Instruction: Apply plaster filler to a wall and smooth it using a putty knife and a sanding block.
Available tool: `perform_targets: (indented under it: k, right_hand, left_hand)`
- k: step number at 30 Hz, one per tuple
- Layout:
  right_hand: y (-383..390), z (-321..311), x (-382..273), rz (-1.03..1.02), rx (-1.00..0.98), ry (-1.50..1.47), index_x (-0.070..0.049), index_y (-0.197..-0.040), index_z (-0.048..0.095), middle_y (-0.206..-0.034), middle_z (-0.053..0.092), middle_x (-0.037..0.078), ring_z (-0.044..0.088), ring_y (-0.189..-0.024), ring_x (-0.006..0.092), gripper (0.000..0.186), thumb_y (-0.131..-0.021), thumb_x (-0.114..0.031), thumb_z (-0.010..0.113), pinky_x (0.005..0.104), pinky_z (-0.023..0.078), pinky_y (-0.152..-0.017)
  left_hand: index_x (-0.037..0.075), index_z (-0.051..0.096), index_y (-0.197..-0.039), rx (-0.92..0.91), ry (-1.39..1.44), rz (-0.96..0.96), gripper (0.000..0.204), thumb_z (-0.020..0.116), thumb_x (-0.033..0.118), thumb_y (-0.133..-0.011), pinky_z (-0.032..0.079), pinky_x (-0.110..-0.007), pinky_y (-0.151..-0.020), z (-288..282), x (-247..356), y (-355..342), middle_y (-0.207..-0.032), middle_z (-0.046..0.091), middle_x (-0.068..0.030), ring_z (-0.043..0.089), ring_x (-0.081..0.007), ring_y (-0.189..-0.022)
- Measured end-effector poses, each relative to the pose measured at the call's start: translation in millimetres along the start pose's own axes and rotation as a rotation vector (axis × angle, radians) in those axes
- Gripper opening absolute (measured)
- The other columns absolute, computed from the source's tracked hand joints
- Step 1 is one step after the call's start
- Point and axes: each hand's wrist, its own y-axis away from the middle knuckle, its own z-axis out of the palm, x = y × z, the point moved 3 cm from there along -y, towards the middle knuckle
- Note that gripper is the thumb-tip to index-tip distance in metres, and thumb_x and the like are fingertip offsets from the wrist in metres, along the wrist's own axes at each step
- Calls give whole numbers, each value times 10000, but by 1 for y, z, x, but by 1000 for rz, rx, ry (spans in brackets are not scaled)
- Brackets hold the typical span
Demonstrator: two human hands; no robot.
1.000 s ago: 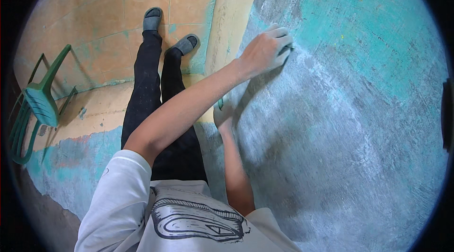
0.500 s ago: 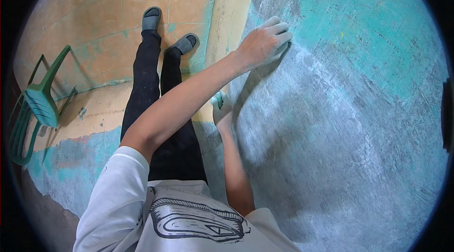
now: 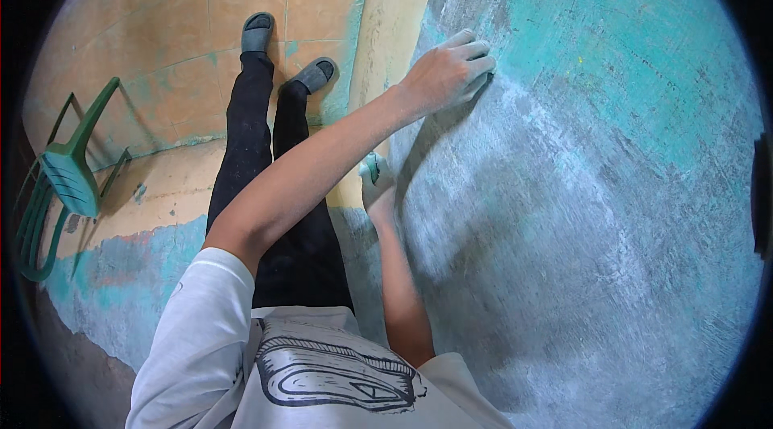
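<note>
A wall [image 3: 523, 211] with worn teal paint and scuffed grey-blue patches fills the right side. Reaching across from the left, my left hand [image 3: 452, 73] presses against it with bent fingers. Pale dust coats these fingers. A dark edge shows under the fingertips, but what they hold is mostly hidden. Lower down, close to the wall, my right hand [image 3: 378, 191] is closed around a small teal piece [image 3: 372, 165] with a dark edge. Its exact kind cannot be made out. My left forearm passes above the right hand.
A green plastic chair [image 3: 74, 175] stands at the left. My feet, in grey slippers [image 3: 258, 33], rest on orange floor tiles [image 3: 177, 18]. A cream strip [image 3: 394, 18] borders the painted wall. Flaking blue paint [image 3: 153, 268] covers the surface at lower left.
My left hand has barely shifted on the wall. My right hand has hardly moved, and the teal piece in it is tilted slightly differently.
</note>
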Motion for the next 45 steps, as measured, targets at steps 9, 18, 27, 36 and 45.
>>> perform_targets:
  k: [9, 18, 27, 36, 45]
  right_hand:
    - [-1, 2, 6, -1, 4, 19, 18, -1079, 549, -888, 602, 252, 592, -803, 397, 301, -935, -246, 528, 440, 452, -722]
    - [-2, 2, 6, -31, 7, 22, 24, -1071, 546, -846, 596, 238, 588, -756, 375, 292, -933, -234, 539, 440, 452, -697]
    - [-3, 2, 9, -9, -2, 56, 25, -1075, 554, -853, 590, 253, 579, -776, 406, 298, -936, -237, 529, 453, 455, -711]
    - [0, -3, -1, 32, -30, 39, 19, -1069, 542, -919, 590, 267, 584, -842, 420, 304, -952, -259, 505, 467, 445, -749]
    - [-3, 0, 2, -25, 3, 7, 17, -1078, 548, -874, 602, 263, 588, -802, 422, 304, -936, -251, 521, 460, 455, -717]
  left_hand:
    - [49, 609, -934, -20, 28, -12, 185, 696, 95, -778, 523, -372, -799, 1, 0, 3, -937, 580, -88, 571, -274, -925]
    - [50, 600, -897, -5, 44, -18, 162, 697, 106, -779, 516, -366, -772, 2, 3, 1, -891, 566, -72, 569, -273, -893]
    - [54, 599, -897, 22, 81, 22, 162, 697, 100, -775, 513, -381, -756, 2, 13, -3, -878, 559, -86, 565, -277, -892]
    - [50, 602, -913, -42, 55, 17, 162, 680, 95, -779, 517, -384, -783, -3, 13, -4, -900, 560, -92, 563, -281, -921]
    - [40, 596, -901, -44, 46, 36, 155, 679, 99, -784, 518, -390, -783, 0, 17, -4, -909, 565, -95, 567, -287, -919]
